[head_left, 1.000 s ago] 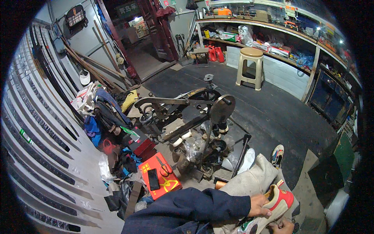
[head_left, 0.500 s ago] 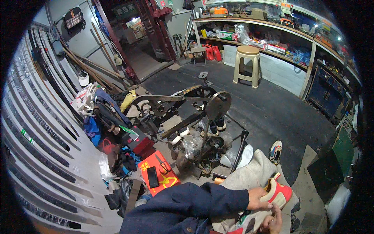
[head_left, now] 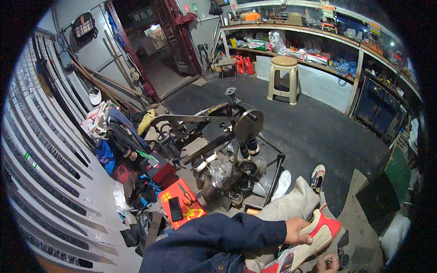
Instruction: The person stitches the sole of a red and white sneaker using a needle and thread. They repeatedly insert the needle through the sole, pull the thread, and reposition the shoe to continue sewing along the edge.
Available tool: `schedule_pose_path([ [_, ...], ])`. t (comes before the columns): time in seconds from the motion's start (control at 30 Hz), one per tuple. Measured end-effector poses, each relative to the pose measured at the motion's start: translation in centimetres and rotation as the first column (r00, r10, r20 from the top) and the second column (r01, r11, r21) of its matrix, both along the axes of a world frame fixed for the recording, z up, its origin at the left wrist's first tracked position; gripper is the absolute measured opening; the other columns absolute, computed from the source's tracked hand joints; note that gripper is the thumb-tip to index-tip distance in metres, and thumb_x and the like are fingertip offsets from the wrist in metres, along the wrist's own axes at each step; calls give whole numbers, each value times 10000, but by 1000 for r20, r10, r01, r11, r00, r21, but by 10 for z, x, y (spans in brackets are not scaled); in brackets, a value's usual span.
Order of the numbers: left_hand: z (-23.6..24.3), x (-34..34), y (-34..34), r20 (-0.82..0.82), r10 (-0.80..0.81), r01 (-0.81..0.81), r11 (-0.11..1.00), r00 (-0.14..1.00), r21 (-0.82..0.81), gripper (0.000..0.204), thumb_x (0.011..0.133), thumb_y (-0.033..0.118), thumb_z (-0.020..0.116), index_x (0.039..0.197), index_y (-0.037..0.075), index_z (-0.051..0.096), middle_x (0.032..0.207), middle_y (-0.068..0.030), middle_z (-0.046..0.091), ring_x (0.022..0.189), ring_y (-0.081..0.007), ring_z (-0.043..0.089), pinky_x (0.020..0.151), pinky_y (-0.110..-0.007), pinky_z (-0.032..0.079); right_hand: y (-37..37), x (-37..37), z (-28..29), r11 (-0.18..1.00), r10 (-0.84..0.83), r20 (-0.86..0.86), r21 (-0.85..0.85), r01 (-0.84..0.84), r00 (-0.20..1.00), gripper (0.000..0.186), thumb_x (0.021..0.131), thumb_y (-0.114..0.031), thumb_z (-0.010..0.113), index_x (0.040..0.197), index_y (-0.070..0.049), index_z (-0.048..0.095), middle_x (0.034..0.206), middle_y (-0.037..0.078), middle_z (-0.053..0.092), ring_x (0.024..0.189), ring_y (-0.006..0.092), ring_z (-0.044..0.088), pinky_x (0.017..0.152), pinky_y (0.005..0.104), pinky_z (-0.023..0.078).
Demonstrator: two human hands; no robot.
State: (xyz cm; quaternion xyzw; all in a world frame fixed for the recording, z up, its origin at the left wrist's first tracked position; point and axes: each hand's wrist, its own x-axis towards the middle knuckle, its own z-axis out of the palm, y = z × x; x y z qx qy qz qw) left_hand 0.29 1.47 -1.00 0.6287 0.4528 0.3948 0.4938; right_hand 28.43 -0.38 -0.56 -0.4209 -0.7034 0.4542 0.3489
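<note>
Shoe (head_left: 319,237) lies slanted over beige cloth (head_left: 287,204), left hand (head_left: 298,232) clasping it, right hand (head_left: 328,263) curled beside (any pinch I cannot tell); metal machine (head_left: 248,125), red box (head_left: 195,211), second shoe (head_left: 317,178) stand around

Cream-and-red shoe (head_left: 306,249), aslant, gripped

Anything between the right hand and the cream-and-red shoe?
Nothing visible. The right hand is close by the sole side of the cream-and-red shoe; the left hand grips the shoe from the opposite side, out of the way.
</note>
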Motion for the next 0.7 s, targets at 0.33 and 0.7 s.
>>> schedule_pose_path([
  [0.33, 28, -78, -11, -54, 271, -273, 962, 961, -17, 375, 898, 332, 705, 725, 3, 654, 795, -98, 662, 751, -204, 651, 705, -357, 508, -8, -79, 12, 949, -161, -90, -287, 129, 983, 306, 853, -38, 782, 1068, -26, 565, 904, -7, 553, 834, 124, 516, 753, 283, 446],
  [0.7, -1, -52, 17, 730, 430, -157, 897, 531, -413, 386, 1020, 367, 557, 745, 134, 419, 568, 28, 335, 443, -105, 352, 398, -278, 328, -4, -91, -5, 958, -155, -35, -248, 141, 987, 351, 835, 3, 784, 985, -82, 479, 878, -21, 476, 761, 88, 470, 687, 248, 434],
])
